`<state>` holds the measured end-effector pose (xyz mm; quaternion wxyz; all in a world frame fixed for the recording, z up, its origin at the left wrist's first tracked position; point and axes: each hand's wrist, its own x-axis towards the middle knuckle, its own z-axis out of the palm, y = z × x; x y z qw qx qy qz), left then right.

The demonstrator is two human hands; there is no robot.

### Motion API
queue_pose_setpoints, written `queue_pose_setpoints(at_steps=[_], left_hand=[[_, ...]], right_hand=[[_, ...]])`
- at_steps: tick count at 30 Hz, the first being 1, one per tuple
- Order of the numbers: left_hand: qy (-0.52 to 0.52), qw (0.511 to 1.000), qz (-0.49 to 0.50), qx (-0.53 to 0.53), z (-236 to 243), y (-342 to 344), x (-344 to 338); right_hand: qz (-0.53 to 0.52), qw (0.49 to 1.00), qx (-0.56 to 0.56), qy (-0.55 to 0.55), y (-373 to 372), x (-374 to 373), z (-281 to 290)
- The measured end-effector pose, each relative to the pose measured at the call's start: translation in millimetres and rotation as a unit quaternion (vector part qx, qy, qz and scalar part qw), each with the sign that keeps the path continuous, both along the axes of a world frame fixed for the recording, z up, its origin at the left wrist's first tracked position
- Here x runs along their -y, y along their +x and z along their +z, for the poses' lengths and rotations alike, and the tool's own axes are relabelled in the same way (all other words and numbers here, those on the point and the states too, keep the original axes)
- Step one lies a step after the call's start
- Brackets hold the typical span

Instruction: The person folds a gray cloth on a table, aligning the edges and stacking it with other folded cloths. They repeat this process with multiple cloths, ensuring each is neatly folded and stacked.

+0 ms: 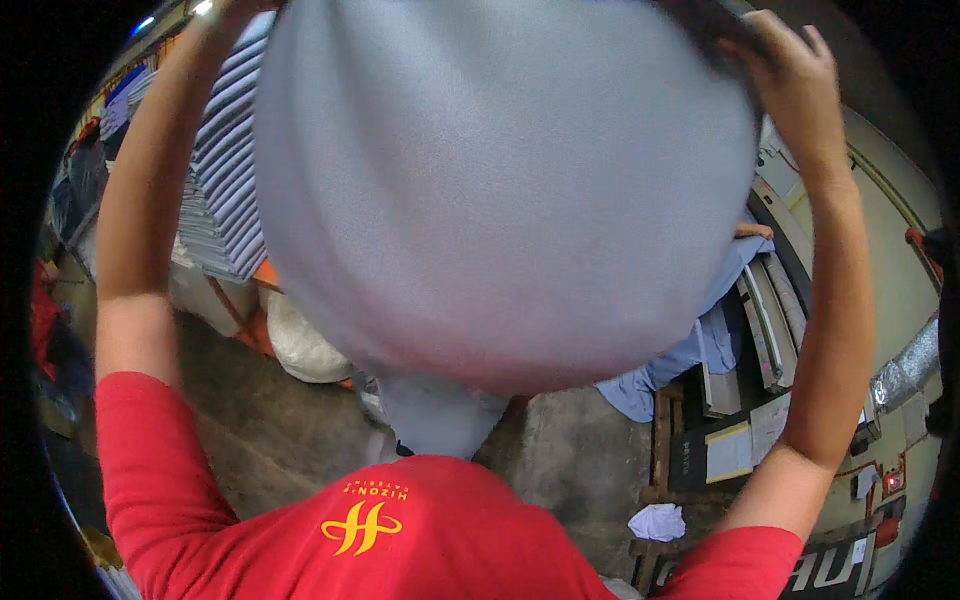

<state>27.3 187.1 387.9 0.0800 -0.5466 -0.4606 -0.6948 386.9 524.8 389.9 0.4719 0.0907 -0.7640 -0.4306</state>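
Observation:
A large sheet of smooth light grey-blue cloth [505, 190] is raised in front of me and fills much of the view. My right hand [775, 55] is closed on its upper right edge, beside a dark blurred area. My left hand [245, 8] is raised at the cloth's upper left and mostly cut off by the top of the picture, so its fingers are hidden. A lower fold of pale cloth [435, 415] hangs just above my red shirt.
Stacked folded cloths [225, 150] on orange shelving stand left, above a white plastic-wrapped bundle [310, 345]. Right, another person's hand [752, 231] rests on blue cloth [640, 390] near long panels [770, 320]. A white crumpled cloth [657, 521] lies low right.

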Motion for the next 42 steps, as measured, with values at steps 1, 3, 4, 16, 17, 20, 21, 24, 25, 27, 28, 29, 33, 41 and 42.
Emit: queue_pose_setpoints(at_steps=[1,3,4,16,17,20,21,24,25,27,28,29,33,41,42], left_hand=[[-0.042,0.986,0.159,-0.002,-22,-15,-27],[-0.084,0.988,0.128,0.019,-44,-34,-58],[-0.094,0.991,0.085,0.041,-51,-40,-69],[-0.089,0.995,0.020,0.046,-87,-171,-218],[-0.097,0.993,0.033,0.056,-93,-189,-236],[-0.106,0.988,0.086,0.068,-114,-247,-294],[-0.110,0.987,0.099,0.066,-123,-267,-312],[-0.119,0.981,0.127,0.081,-149,-324,-363],[-0.123,0.979,0.123,0.104,-164,-339,-379],[-0.114,0.977,0.100,0.151,-198,-366,-412],[-0.108,0.973,0.086,0.187,-212,-381,-427],[-0.106,0.979,0.062,0.160,-233,-395,-438],[-0.107,0.967,0.169,0.157,-330,-429,-490],[-0.442,0.858,0.214,-0.150,-578,-224,-410],[-0.469,0.847,0.170,-0.182,-601,-189,-376]], right_hand=[[-0.009,1.000,0.000,0.008,-10,-12,-14],[-0.031,0.999,0.005,0.009,-29,-35,-34],[-0.043,0.999,0.009,0.006,-39,-45,-39],[-0.096,0.995,0.021,-0.032,-174,-188,-68],[-0.108,0.993,0.034,-0.046,-188,-199,-74],[-0.126,0.990,0.040,-0.048,-240,-233,-91],[-0.131,0.988,0.044,-0.061,-256,-245,-96],[-0.158,0.980,0.051,-0.107,-302,-278,-114],[-0.162,0.978,0.061,-0.118,-316,-287,-123],[-0.191,0.969,0.074,-0.137,-347,-305,-144],[-0.204,0.966,0.082,-0.138,-363,-314,-157],[-0.218,0.960,0.088,-0.152,-380,-322,-172],[-0.292,0.912,0.142,-0.250,-439,-358,-258],[-0.231,0.730,0.271,-0.583,-408,-297,-560],[-0.193,0.689,0.274,-0.642,-382,-264,-590]])
